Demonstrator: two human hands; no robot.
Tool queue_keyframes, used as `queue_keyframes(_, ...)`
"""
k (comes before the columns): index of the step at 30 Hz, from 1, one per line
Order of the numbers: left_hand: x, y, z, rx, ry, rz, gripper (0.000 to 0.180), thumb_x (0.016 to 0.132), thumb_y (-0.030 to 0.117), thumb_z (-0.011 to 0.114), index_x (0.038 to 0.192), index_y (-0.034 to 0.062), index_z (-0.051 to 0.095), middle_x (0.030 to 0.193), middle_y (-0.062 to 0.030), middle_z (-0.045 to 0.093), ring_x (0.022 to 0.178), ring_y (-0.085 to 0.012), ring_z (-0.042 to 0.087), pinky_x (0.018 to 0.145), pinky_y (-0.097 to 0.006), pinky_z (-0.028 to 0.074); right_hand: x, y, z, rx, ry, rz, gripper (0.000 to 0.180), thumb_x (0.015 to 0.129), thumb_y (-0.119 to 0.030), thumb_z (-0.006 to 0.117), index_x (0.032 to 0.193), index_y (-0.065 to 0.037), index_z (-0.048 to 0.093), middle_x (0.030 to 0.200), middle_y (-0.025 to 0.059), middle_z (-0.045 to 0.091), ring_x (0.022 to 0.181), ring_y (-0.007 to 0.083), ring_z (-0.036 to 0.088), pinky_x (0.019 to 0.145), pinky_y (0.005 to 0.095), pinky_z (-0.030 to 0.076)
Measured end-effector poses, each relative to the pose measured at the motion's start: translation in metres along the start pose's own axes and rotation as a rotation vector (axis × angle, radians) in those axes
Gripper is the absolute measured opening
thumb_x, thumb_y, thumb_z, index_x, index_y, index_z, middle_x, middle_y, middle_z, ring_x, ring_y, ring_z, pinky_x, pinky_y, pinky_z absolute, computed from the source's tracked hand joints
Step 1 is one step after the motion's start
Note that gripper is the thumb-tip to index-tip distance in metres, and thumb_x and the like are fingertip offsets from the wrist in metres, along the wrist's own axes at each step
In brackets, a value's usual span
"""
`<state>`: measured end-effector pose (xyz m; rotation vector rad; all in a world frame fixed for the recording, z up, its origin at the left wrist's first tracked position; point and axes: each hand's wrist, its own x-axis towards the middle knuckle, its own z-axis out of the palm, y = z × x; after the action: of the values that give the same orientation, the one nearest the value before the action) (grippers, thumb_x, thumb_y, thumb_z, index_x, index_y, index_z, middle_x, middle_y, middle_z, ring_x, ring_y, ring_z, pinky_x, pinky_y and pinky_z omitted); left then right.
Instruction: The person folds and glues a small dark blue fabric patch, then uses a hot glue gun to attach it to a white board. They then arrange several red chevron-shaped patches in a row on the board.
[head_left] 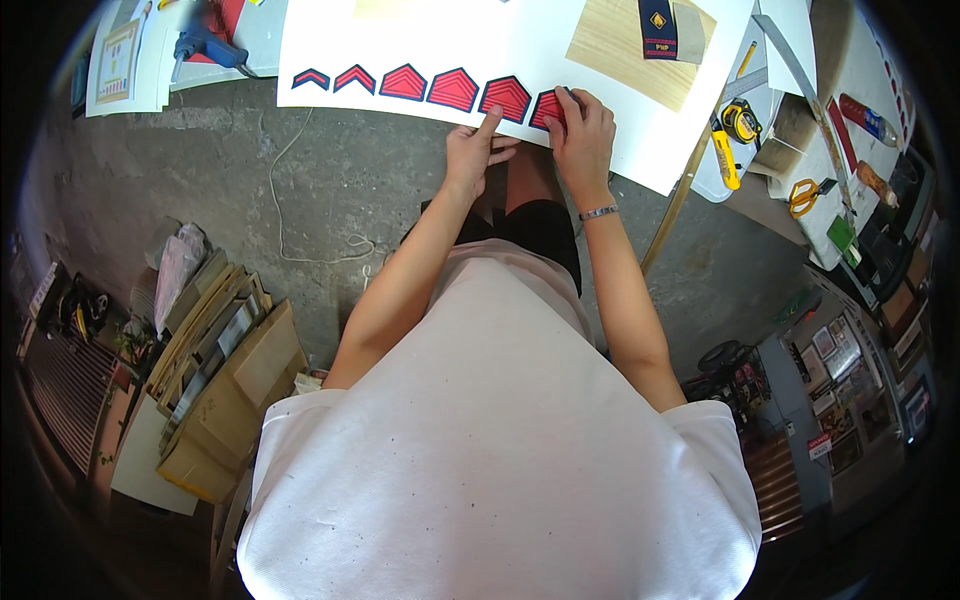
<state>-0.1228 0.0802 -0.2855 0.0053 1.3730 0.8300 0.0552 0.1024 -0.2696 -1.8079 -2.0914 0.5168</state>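
Observation:
A row of red chevron patches with dark blue borders lies along the near edge of a white board, from small on the left to larger on the right. My right hand has its thumb and fingers on the rightmost chevron patch, partly covering it. At the board's near edge is my left hand, its thumb up against the lower edge of the neighbouring chevron patch. Its other fingers are apart and point right, just off the board's edge.
A dark shoulder-board piece lies on a wood-grain sheet. On the right are a tape measure, a yellow cutter, scissors and a metal ruler. A blue glue gun lies far left; cardboard stands on the floor.

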Motion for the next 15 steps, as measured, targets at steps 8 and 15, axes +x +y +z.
queue_keyframes(8,-0.013,0.003,-0.003,0.052,0.037,-0.034,0.048,0.095,0.043,0.077,0.106,-0.0018,0.066,0.093,-0.0122,0.072,0.089,-0.0249,0.074,0.079,-0.036,0.061,0.009,-0.005,-0.012,0.074,0.062,-0.022,0.045,0.094,-0.021,0.072,0.136,-0.009,0.063,0.126,0.0159,0.060,0.112,0.0358,0.056,0.100,0.0472,0.043)
queue_keyframes(15,-0.044,0.049,-0.017,0.649,0.018,0.178,0.043,0.091,0.041,0.081,0.096,0.0007,0.065,0.089,-0.0137,0.071,0.072,-0.0228,0.070,0.069,-0.033,0.057,0.101,0.000,-0.025,0.183,0.224,-0.007,0.032,0.098,-0.018,0.065,0.124,0.000,0.065,0.112,0.0183,0.065,0.106,0.0367,0.059,0.093,0.0464,0.046)
